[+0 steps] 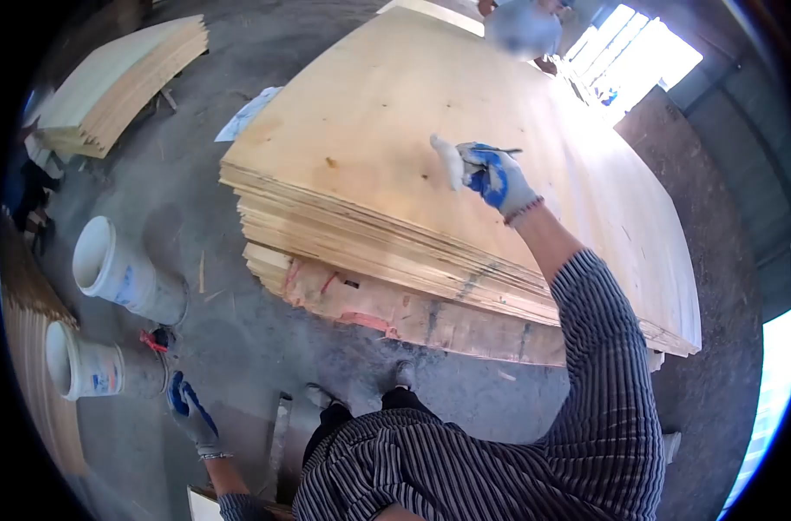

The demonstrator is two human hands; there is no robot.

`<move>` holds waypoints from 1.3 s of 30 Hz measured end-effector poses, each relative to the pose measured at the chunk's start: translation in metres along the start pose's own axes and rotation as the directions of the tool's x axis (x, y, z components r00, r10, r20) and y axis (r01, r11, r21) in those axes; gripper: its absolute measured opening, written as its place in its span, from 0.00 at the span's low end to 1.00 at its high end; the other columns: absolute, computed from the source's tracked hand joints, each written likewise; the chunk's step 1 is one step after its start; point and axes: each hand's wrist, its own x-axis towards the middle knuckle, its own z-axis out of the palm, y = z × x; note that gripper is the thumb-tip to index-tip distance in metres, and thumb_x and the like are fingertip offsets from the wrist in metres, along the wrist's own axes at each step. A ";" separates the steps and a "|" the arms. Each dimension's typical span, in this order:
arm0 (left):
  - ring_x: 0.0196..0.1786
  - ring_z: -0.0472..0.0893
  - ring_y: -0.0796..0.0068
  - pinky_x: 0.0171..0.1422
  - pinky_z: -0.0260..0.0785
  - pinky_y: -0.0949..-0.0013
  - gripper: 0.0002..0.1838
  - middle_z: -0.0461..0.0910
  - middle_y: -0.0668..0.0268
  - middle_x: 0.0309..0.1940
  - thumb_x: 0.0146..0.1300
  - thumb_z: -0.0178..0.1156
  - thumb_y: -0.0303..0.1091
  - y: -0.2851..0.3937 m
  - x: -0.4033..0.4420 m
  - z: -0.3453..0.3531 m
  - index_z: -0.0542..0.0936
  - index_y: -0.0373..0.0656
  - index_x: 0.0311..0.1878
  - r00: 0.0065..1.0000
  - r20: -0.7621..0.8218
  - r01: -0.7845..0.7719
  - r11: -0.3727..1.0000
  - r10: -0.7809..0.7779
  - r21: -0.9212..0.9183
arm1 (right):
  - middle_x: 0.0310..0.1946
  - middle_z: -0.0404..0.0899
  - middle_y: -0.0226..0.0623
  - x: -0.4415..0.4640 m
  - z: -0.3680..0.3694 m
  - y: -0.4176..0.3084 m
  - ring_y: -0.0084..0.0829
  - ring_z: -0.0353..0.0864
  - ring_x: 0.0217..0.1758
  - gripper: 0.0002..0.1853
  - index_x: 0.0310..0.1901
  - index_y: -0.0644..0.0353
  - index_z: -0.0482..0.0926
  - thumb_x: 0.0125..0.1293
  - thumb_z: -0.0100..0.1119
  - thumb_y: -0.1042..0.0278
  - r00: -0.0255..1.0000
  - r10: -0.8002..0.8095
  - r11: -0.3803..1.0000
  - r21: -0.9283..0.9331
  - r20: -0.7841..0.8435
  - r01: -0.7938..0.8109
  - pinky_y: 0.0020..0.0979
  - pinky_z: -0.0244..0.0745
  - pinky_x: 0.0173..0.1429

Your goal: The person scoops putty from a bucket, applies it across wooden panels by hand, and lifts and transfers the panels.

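Over the top sheet of a plywood stack, my right hand wears a white and blue work glove. Its fingers are closed around what looks like a putty knife, with a broad whitish end and a thin dark part sticking out on the other side. Whether the whitish end touches the sheet I cannot tell. Small dark knots mark the wood near it. My left hand, gloved too, hangs low at my side with its fingers apart and nothing in it. Nearest to it is a white bucket.
Another white bucket lies or leans behind the first. A second plywood stack is at the far left. Across the stack a person stands. A narrow strip lies on the floor beside my feet.
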 end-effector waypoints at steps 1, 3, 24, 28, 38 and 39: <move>0.62 0.75 0.71 0.68 0.65 0.71 0.17 0.76 0.59 0.60 0.74 0.49 0.26 -0.001 0.000 -0.019 0.73 0.31 0.63 0.999 -0.024 0.031 0.995 -0.029 0.098 | 0.34 0.82 0.34 0.018 0.013 0.001 0.26 0.81 0.32 0.12 0.46 0.66 0.81 0.68 0.59 0.67 1.000 0.005 1.000 -0.002 0.008 -0.005 0.28 0.78 0.37; 0.62 0.75 0.71 0.68 0.64 0.71 0.17 0.77 0.59 0.60 0.75 0.49 0.27 -0.008 0.000 -0.052 0.73 0.31 0.63 0.999 -0.045 0.016 0.984 -0.008 0.180 | 0.31 0.84 0.36 0.043 0.044 0.011 0.28 0.82 0.29 0.14 0.40 0.67 0.83 0.66 0.61 0.62 0.876 -0.245 0.766 -0.637 -0.415 -0.087 0.29 0.79 0.35; 0.63 0.73 0.71 0.70 0.63 0.69 0.17 0.75 0.60 0.61 0.74 0.48 0.24 -0.013 0.166 -0.033 0.72 0.31 0.63 1.000 -0.023 -0.016 0.991 0.013 -0.129 | 0.31 0.84 0.41 0.164 0.209 -0.010 0.31 0.83 0.29 0.04 0.38 0.67 0.83 0.63 0.60 0.80 0.970 -0.221 0.947 0.216 -0.101 0.238 0.32 0.80 0.29; 0.63 0.73 0.72 0.69 0.63 0.69 0.17 0.75 0.59 0.61 0.74 0.48 0.24 -0.006 0.174 -0.050 0.72 0.31 0.63 0.996 -0.089 0.004 0.996 0.004 0.089 | 0.29 0.85 0.39 0.251 0.207 0.013 0.34 0.86 0.32 0.07 0.34 0.62 0.84 0.61 0.64 0.67 0.911 -0.196 0.790 -0.609 -0.362 -0.072 0.35 0.80 0.33; 0.63 0.74 0.73 0.69 0.62 0.70 0.17 0.75 0.60 0.62 0.75 0.49 0.26 -0.030 0.216 -0.061 0.72 0.31 0.64 0.991 -0.067 0.124 0.988 -0.118 0.095 | 0.33 0.86 0.46 0.208 0.233 0.017 0.42 0.86 0.38 0.19 0.38 0.60 0.87 0.58 0.69 0.50 0.938 -0.290 0.142 -0.961 0.189 0.237 0.35 0.80 0.47; 0.63 0.74 0.73 0.69 0.62 0.70 0.17 0.75 0.60 0.62 0.75 0.49 0.26 -0.038 0.228 -0.060 0.72 0.31 0.64 0.991 -0.052 0.127 0.988 -0.122 0.088 | 0.34 0.86 0.45 0.193 0.239 0.021 0.41 0.87 0.38 0.16 0.39 0.59 0.87 0.59 0.69 0.54 0.949 -0.233 0.254 -0.929 0.210 0.268 0.34 0.80 0.47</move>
